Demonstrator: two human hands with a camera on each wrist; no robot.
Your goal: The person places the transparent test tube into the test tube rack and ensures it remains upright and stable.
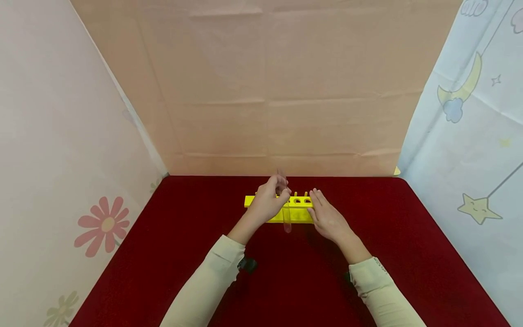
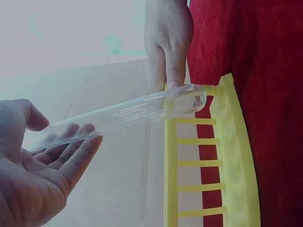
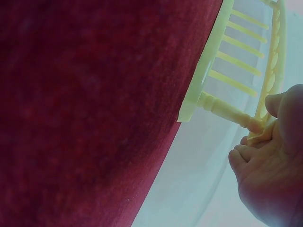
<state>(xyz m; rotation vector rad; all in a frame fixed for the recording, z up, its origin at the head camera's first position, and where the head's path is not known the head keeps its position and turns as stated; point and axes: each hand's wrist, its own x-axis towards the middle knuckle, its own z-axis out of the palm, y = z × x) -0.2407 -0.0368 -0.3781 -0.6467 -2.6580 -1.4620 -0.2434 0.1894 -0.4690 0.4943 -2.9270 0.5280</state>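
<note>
Across the upper bar of the yellow rack (image 1: pixel 300 210), a clear glass test tube (image 1: pixel 286 213) stands close to upright, its rounded closed end down and its open mouth up among the fingers of the left hand (image 1: pixel 269 202). From the left wrist view the tube (image 2: pixel 128 113) runs as one long line from those fingers (image 2: pixel 71 146) to the rack (image 2: pixel 236 156), its rounded end level with the upper bar near the corner post, so the long axis points from the hand straight down into the frame. The left hand (image 2: pixel 33 175) pinches the tube near its mouth with the fingertips, the palm open and the thumb set apart. Whether the tube already passes through a hole or sits in front of the bar cannot be told.

Just beside it, on the rack's right end, rests the right hand (image 1: pixel 327 218). Its fingers lie nearly straight along the top, and in the right wrist view the fingertips (image 3: pixel 255 130) press on the upper bar by the turned corner post of the rack (image 3: pixel 222 85), steadying it without curling round anything. The left hand is the nearer to the tube; the right touches only the rack.

Beneath everything spreads a dark red cloth (image 1: pixel 163 254), with pale curtains around.
</note>
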